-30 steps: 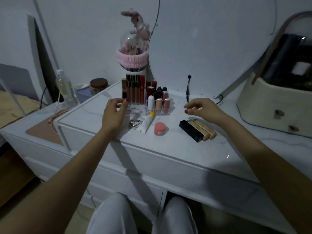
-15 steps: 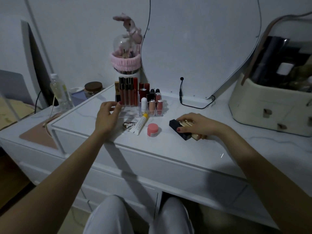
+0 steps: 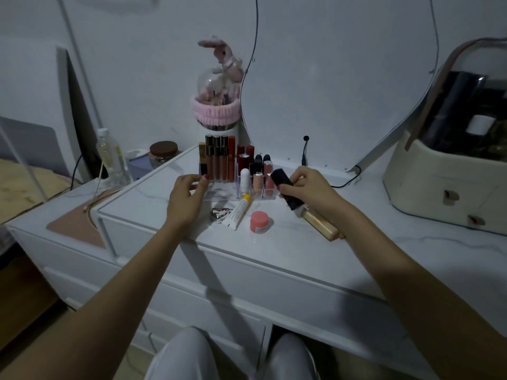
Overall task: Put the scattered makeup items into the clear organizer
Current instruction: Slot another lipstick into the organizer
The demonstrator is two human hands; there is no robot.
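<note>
Head view: a matte black rectangular tube (image 3: 284, 187) is gripped by the right hand (image 3: 310, 192) at three o'clock of the clear plastic organizer (image 3: 219, 193), whose edge is touched by the loosely curled left hand (image 3: 185, 201) on the glossy marbled surface (image 3: 274, 242).

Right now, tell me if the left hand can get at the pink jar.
Probably yes. The left hand rests at the clear organizer and holds nothing, and the pink jar stands uncovered on the dresser top. Only the silver heart and the white tube lie between; reaching over them looks easy.
</note>
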